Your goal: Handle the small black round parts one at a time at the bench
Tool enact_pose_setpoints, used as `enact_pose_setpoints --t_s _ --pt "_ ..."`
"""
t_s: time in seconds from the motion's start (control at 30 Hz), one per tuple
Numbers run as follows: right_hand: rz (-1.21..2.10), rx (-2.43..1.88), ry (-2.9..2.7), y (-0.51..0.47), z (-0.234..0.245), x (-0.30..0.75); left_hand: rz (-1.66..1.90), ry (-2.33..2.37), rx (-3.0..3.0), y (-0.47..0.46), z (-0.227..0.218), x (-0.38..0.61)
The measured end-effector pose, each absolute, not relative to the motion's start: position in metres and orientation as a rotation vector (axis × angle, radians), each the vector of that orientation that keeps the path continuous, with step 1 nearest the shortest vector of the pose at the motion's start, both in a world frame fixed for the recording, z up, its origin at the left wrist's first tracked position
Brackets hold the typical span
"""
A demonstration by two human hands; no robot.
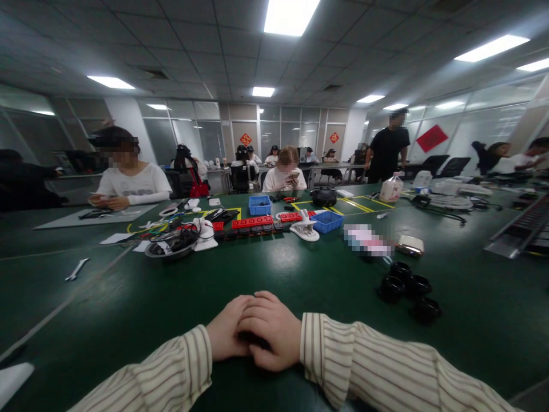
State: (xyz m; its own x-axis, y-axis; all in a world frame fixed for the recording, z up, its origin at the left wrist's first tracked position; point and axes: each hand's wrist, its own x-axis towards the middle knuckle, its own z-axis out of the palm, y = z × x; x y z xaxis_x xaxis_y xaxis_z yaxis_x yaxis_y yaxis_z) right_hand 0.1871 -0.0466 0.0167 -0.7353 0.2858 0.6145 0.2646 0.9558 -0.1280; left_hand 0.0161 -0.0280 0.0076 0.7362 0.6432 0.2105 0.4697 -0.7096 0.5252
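Note:
My left hand (pixel 226 331) and my right hand (pixel 277 331) rest together on the green tabletop (pixel 283 274), close in front of me. The right hand's curled fingers lie over the left hand, whose fingers are mostly hidden. Between the palms is a dark gap, and I cannot make out whether anything is in it. Several black cup-shaped parts (pixel 425 309) stand to the right, apart from my hands. A white clip-like stand (pixel 305 229) is farther ahead.
Across the middle run red socket strips (pixel 252 223), a blue tray (pixel 328 222), another blue bin (pixel 259 205) and a metal bowl of cables (pixel 171 245). A wrench (pixel 78 269) lies left; a pale shiny case (pixel 410 245) lies right. Other people sit beyond.

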Motion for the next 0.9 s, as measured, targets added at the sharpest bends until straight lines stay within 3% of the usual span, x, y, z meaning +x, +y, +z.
enact_pose_setpoints --t_s 0.33,0.67,0.9 --pt "0.438 -1.043 -2.042 -0.030 0.009 0.202 0.553 1.042 2.442 -0.030 0.008 0.013" --pt "0.310 -0.943 -2.302 -0.035 0.015 0.194 0.571 1.100 2.434 -0.034 0.015 0.025" --pt "0.145 -0.491 -2.486 -0.043 0.019 0.192 0.518 0.926 2.438 -0.031 0.015 0.021"
